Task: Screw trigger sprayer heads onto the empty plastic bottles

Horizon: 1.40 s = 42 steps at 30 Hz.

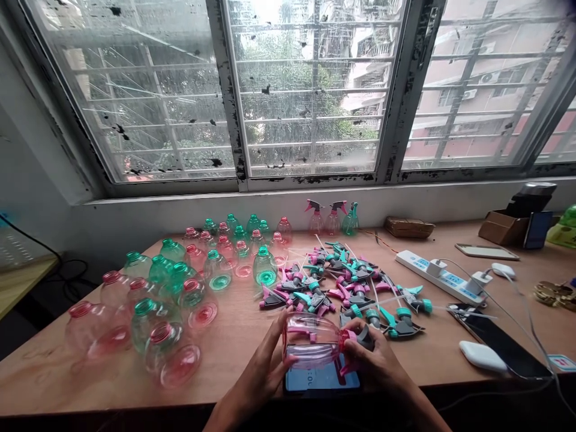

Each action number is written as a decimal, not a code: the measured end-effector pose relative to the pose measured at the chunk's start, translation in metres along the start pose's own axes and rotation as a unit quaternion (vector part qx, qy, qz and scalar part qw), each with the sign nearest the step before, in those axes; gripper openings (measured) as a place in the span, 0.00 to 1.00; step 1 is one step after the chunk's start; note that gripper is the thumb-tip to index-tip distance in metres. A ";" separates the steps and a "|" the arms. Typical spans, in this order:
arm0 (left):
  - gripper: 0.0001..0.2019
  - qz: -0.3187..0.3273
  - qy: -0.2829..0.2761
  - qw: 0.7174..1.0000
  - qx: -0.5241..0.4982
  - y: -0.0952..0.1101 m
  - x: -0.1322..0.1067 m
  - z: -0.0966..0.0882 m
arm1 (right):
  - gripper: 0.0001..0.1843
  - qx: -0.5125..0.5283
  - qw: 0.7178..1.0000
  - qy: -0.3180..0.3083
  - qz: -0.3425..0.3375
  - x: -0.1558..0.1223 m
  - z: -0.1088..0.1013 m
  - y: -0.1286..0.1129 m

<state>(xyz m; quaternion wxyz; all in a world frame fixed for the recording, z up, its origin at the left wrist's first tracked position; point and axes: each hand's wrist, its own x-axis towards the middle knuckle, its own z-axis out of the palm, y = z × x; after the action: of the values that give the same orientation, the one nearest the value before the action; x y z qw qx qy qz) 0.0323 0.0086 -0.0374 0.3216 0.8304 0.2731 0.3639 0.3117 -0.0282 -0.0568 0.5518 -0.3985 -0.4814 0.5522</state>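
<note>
A clear pink spray bottle (311, 341) lies sideways between my two hands, above the front edge of the table. My left hand (275, 354) is closed around its base end. At the neck, my right hand (371, 351) grips the pink and grey spray head (348, 341), which sits on the bottle's mouth. Whether it is fully screwed on I cannot tell. Below the bottle lies a phone (321, 379) with a lit screen, partly hidden by it. Just beyond my hands is a heap of pink, teal and grey spray heads (355, 273).
Several open pink and green bottles (182, 279) stand on the left of the table (243, 366). Three bottles with spray heads (333, 221) stand by the wall. On the right are a power strip (441, 277), cables, a dark phone (499, 342), a white case (483, 356) and a cardboard box (497, 227).
</note>
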 end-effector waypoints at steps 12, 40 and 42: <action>0.32 -0.018 0.027 0.999 -0.016 0.006 0.001 0.000 | 0.19 0.003 1.000 0.001 -0.004 -0.002 0.002 -0.003; 0.48 -0.044 0.020 0.998 -0.029 0.005 -0.001 0.000 | 0.19 0.006 1.000 -0.005 0.000 0.000 0.005 -0.006; 0.49 -0.043 0.023 0.998 -0.034 0.008 0.001 -0.001 | 0.19 0.000 1.000 -0.004 -0.003 0.000 0.005 -0.007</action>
<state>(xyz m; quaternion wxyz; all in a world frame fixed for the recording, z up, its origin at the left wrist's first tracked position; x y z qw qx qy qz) 0.0338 0.0041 -0.0309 0.3587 0.7976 0.3035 0.3782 0.3084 -0.0287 -0.0489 0.5517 -0.3952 -0.4842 0.5523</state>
